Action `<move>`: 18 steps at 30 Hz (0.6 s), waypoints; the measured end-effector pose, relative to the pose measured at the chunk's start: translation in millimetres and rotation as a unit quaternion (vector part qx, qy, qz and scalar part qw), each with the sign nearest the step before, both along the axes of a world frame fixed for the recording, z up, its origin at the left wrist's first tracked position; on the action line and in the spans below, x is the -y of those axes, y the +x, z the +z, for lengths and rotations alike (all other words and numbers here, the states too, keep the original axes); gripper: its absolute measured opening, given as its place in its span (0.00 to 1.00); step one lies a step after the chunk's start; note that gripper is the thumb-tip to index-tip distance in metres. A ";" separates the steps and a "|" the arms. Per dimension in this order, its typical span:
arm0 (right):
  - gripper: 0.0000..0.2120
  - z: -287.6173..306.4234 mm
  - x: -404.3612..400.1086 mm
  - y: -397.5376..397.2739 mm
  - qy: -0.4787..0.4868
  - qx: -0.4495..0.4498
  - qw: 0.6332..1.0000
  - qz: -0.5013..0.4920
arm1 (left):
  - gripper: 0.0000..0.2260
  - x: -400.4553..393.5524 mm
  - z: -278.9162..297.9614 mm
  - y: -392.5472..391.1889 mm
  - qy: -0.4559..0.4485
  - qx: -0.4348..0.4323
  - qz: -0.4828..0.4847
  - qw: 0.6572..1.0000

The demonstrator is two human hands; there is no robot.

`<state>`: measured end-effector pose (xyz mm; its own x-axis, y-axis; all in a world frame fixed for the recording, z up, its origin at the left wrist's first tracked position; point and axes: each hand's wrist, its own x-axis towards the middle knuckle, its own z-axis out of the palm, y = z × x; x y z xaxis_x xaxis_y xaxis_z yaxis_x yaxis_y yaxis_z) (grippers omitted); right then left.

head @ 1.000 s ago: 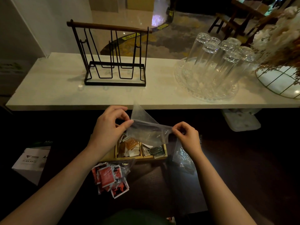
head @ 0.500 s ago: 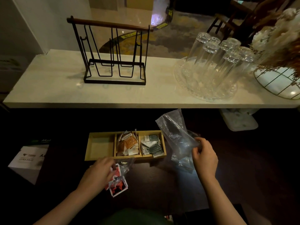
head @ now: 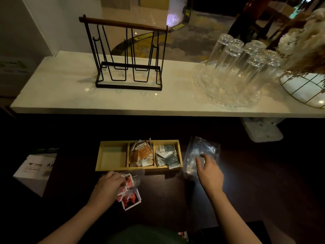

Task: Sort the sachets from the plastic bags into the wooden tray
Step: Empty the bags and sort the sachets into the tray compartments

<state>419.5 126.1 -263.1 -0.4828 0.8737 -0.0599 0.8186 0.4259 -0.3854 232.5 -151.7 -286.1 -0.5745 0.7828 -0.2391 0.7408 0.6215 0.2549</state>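
Observation:
A wooden tray [head: 112,143] with three compartments sits on the dark table. Its left compartment is bare, orange sachets [head: 142,153] fill the middle one, and grey-green sachets [head: 168,156] fill the right one. In front of the tray lies a clear bag of red sachets [head: 131,199]; my left hand [head: 108,188] rests on it with curled fingers gripping the bag. An empty crumpled plastic bag [head: 200,152] lies right of the tray. My right hand [head: 210,173] hovers at it with fingers relaxed, holding nothing.
A white marble counter [head: 70,95] runs behind the table, bearing a black wire rack [head: 129,55], a glass tray with upturned glasses [head: 233,71] and a wire basket [head: 306,88]. A white box [head: 35,169] sits at the left.
My right hand carried the empty bag right of the tray and let it go. My left hand dropped to the bag of red sachets and closed on it.

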 end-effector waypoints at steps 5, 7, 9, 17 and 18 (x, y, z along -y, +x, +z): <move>0.08 20.1 31.4 -21.1 0.020 -0.126 0.986 0.106 | 0.08 5.8 7.6 -6.7 0.058 0.068 0.040 0.995; 0.08 20.1 52.7 -33.0 -0.043 -0.108 0.975 0.191 | 0.13 12.3 14.7 -10.4 0.085 0.089 0.042 0.992; 0.10 18.4 73.2 -46.6 -0.140 -0.084 0.955 0.249 | 0.16 17.6 27.8 -13.9 0.126 0.120 0.044 0.984; 0.04 44.3 109.7 -88.0 -0.294 -0.184 0.898 0.272 | 0.11 9.9 75.3 -10.2 0.254 0.153 0.037 0.954; 0.04 47.8 109.6 -89.2 -0.276 -0.192 0.902 0.271 | 0.11 9.4 77.3 -9.3 0.259 0.154 0.039 0.953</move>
<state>330.3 16.5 -215.3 -0.9076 0.3915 -0.1515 0.3094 0.3802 -0.8716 223.2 -161.1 -208.7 -0.6007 0.7995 0.0015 0.5385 0.4031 0.7400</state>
